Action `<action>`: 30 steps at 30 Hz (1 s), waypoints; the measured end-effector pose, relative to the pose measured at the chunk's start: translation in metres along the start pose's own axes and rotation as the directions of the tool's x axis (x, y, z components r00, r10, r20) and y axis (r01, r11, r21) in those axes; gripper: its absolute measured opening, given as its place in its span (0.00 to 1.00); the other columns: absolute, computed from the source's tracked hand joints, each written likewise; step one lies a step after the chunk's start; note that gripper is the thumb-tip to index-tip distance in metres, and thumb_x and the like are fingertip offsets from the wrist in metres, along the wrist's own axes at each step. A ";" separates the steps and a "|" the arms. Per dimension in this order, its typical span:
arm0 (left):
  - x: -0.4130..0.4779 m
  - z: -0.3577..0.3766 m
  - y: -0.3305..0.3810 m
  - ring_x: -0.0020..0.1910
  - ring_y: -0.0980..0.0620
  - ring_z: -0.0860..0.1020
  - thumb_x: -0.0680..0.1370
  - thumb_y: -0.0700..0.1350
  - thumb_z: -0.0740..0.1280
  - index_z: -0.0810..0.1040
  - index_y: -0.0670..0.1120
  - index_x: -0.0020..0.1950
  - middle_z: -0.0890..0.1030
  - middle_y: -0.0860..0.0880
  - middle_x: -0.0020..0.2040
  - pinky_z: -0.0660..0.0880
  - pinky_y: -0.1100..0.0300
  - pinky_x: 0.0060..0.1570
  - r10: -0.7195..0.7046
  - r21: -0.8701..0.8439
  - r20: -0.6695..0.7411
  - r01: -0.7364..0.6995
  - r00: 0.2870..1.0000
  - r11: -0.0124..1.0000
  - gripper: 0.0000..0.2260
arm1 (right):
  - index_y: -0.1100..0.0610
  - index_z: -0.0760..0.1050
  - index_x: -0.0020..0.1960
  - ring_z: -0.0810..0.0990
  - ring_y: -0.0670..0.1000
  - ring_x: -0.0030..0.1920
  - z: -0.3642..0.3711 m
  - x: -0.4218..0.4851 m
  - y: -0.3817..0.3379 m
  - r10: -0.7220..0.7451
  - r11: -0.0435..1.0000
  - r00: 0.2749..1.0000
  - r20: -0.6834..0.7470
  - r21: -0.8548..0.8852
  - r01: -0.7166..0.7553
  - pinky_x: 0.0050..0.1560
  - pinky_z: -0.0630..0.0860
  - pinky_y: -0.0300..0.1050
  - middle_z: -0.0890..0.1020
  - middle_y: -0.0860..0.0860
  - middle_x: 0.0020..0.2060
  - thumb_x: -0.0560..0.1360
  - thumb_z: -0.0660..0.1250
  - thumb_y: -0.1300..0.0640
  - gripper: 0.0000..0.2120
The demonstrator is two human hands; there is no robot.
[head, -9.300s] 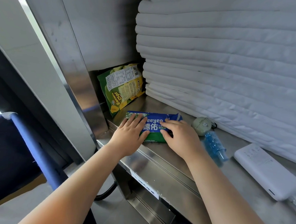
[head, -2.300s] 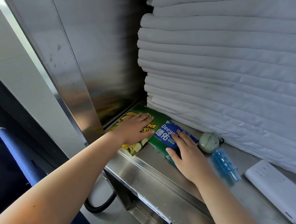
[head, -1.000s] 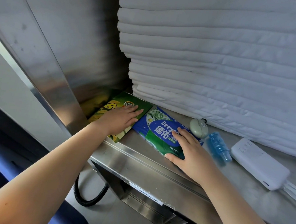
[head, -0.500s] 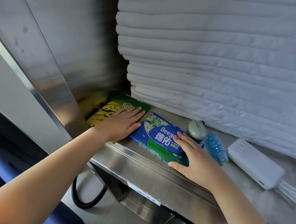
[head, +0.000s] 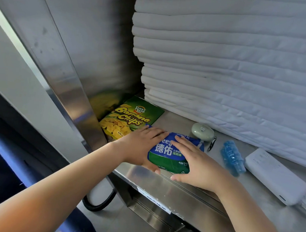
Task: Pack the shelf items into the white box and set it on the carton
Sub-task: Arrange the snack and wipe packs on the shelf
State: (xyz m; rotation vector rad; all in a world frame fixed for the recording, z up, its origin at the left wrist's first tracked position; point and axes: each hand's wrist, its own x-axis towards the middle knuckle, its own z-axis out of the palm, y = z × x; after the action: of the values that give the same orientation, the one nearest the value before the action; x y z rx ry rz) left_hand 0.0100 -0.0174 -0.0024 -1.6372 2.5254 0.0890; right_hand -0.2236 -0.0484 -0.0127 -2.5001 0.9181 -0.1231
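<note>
A blue-and-green pack of wet wipes point(head: 166, 156) lies flat near the front edge of the steel shelf point(head: 175, 119). My left hand point(head: 141, 145) rests on its left end with straight fingers, thumb at the near edge. On the pack's right side my right hand point(head: 197, 165) lies flat, thumb also by the near edge. A green banana chips bag point(head: 129, 119) lies flat in the shelf's left corner, touched by neither hand. No white box or carton is in view.
Right of the pack lie a pale green round case point(head: 202, 131), a small blue bottle point(head: 232, 157) and a white power bank point(head: 276, 175). A tall stack of folded white quilts point(head: 222, 57) fills the back. A steel side wall point(head: 70, 79) stands left; a black hose point(head: 98, 204) hangs below.
My left hand has left the banana chips bag and now lies on the wipes pack. The pack has turned and slid nearer the shelf's front edge.
</note>
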 end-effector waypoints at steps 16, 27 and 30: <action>-0.045 0.012 0.037 0.72 0.47 0.64 0.72 0.48 0.69 0.64 0.43 0.73 0.66 0.45 0.72 0.58 0.49 0.69 -0.037 0.093 -0.265 0.063 0.964 0.994 0.31 | 0.48 0.45 0.77 0.36 0.40 0.73 0.023 -0.002 -0.014 -0.122 0.965 0.987 -0.104 -0.246 0.093 0.75 0.44 0.43 0.47 0.44 0.77 0.77 0.57 0.40 0.35; -0.065 -0.001 0.044 0.67 0.46 0.71 0.69 0.42 0.72 0.71 0.42 0.69 0.73 0.44 0.67 0.66 0.51 0.65 0.022 0.266 -0.358 0.079 0.933 0.961 0.28 | 0.55 0.56 0.75 0.53 0.49 0.75 0.021 -0.012 -0.032 -0.200 0.951 0.959 -0.200 -0.275 0.141 0.72 0.61 0.53 0.59 0.49 0.75 0.73 0.67 0.61 0.35; -0.070 -0.011 0.041 0.67 0.45 0.70 0.73 0.41 0.68 0.70 0.42 0.70 0.73 0.44 0.68 0.64 0.50 0.66 0.053 0.333 -0.399 0.091 0.915 0.939 0.25 | 0.60 0.66 0.71 0.64 0.55 0.72 0.017 -0.009 -0.036 -0.273 0.933 0.916 -0.294 -0.311 0.179 0.67 0.67 0.57 0.67 0.54 0.71 0.66 0.73 0.67 0.36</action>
State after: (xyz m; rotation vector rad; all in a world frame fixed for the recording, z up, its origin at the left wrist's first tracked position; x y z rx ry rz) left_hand -0.0003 0.0620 0.0174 -1.6655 2.5961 -0.7296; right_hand -0.2057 -0.0120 -0.0103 -2.9052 0.8092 -0.5447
